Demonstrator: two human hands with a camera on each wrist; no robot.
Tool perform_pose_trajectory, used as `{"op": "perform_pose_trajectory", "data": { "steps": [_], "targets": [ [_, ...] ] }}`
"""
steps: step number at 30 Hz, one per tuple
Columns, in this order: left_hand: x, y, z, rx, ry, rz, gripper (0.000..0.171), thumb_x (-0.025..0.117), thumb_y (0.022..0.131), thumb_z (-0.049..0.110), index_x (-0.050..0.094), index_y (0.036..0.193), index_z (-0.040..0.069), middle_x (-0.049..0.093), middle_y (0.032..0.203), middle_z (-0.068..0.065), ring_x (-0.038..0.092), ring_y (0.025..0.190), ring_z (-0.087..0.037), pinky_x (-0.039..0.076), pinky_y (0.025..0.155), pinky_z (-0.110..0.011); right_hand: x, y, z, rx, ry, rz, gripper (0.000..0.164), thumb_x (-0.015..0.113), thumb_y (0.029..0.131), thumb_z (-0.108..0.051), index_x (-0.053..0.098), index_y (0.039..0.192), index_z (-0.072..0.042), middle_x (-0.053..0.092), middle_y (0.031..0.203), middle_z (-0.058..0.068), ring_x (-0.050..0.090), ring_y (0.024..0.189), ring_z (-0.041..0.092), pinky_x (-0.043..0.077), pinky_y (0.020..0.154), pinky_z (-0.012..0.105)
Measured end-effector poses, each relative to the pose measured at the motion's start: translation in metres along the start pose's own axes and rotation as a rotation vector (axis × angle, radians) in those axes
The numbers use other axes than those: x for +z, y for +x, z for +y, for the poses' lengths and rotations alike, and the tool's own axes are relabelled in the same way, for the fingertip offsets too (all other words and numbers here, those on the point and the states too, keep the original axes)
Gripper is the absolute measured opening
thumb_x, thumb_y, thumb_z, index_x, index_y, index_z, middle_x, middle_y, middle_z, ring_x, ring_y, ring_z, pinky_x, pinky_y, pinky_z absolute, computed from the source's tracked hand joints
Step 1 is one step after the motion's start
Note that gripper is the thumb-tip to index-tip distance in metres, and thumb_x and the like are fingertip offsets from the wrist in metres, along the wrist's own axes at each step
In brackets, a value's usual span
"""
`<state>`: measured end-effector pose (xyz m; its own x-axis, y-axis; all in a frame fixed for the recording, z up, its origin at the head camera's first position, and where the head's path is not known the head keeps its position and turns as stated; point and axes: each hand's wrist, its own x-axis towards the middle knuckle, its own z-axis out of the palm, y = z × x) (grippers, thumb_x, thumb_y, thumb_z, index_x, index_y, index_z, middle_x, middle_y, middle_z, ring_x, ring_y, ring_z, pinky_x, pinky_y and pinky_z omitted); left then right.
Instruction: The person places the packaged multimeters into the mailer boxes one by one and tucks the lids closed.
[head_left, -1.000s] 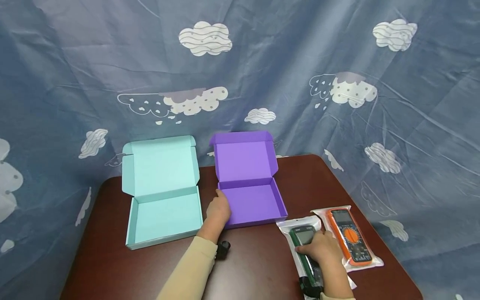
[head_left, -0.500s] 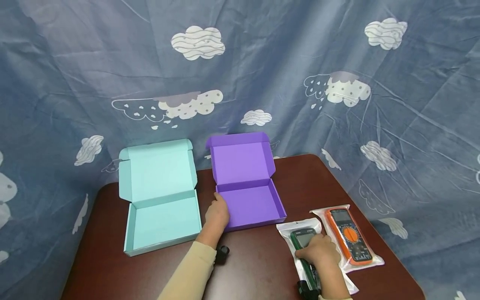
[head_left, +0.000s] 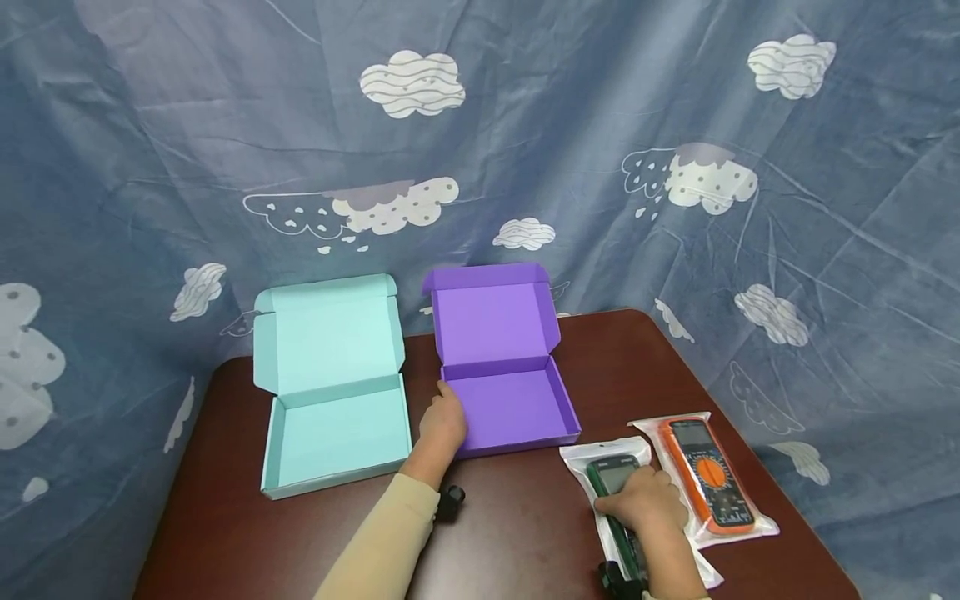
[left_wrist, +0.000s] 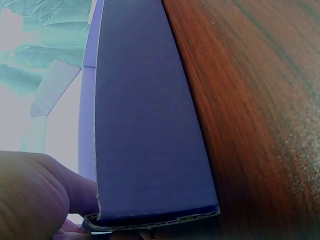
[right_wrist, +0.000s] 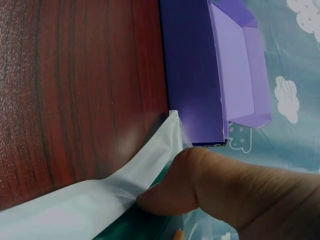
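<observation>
My left hand [head_left: 442, 427] grips the left front part of an open purple cardboard box [head_left: 510, 408]. In the left wrist view, the thumb of that hand [left_wrist: 35, 192] hooks over the edge of the box's wall [left_wrist: 145, 115]. At the front right, my right hand [head_left: 647, 502] holds a green multimeter [head_left: 621, 533] sealed in a clear-and-white plastic bag [head_left: 581, 457]. Up close, the right thumb [right_wrist: 172, 192] presses on the green casing through the bag. The palm covers the meter's middle. Beside it lies an orange multimeter [head_left: 708, 477] in a similar bag.
A mint-green cardboard box [head_left: 345, 433] stands with its lid raised, left of the purple one. Everything rests on a dark reddish-brown table [head_left: 510, 525]. A blue cloud-print curtain [head_left: 570, 125] hangs behind the table's back edge.
The head view shifts slightly. Both hands keep their holds, and the boxes and bagged multimeters stay nearly where they were.
</observation>
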<state>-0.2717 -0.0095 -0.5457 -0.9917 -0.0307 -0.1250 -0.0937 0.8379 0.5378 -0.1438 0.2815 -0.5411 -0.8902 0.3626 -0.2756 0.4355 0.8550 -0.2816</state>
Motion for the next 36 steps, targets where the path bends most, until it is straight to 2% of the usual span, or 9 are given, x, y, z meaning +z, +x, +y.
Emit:
{"op": "perform_pose_trajectory", "data": {
  "steps": [5,15,23,36],
  "targets": [
    [0.004,0.001,-0.001,-0.021,-0.015,-0.019,0.059,0.050,0.104,0.002,0.025,0.154,-0.014,0.057,0.129,-0.036,0.067,0.103,-0.045,0.054,0.087,-0.055,-0.002,-0.001,0.002,-0.008,-0.010,-0.015,0.107,0.091,0.060,-0.057,0.046,0.115,0.023,0.051,0.102,0.038,0.055,0.095,0.054,0.048,0.073,0.065],
    [-0.001,0.002,0.001,-0.024,-0.019,-0.028,0.060,0.050,0.104,0.002,0.023,0.155,-0.014,0.054,0.134,-0.036,0.066,0.105,-0.044,0.054,0.087,-0.054,-0.019,-0.007,0.001,-0.065,-0.037,0.007,0.109,0.090,0.061,-0.060,0.046,0.115,0.024,0.052,0.103,0.038,0.055,0.097,0.054,0.048,0.077,0.064],
    [-0.001,0.003,0.001,-0.039,-0.022,-0.037,0.059,0.049,0.104,0.002,0.022,0.155,-0.013,0.053,0.136,-0.036,0.066,0.106,-0.045,0.054,0.088,-0.055,-0.028,-0.011,-0.002,-0.083,-0.031,-0.001,0.114,0.089,0.062,-0.060,0.044,0.123,0.024,0.049,0.108,0.040,0.053,0.100,0.056,0.048,0.077,0.066],
    [0.001,0.003,-0.001,-0.039,-0.042,-0.030,0.059,0.048,0.105,0.004,0.022,0.156,-0.012,0.053,0.136,-0.035,0.066,0.105,-0.044,0.054,0.087,-0.055,-0.033,-0.017,-0.007,-0.151,-0.025,0.089,0.115,0.090,0.060,-0.056,0.044,0.130,0.023,0.049,0.110,0.044,0.053,0.101,0.059,0.046,0.081,0.067]
  ]
}}
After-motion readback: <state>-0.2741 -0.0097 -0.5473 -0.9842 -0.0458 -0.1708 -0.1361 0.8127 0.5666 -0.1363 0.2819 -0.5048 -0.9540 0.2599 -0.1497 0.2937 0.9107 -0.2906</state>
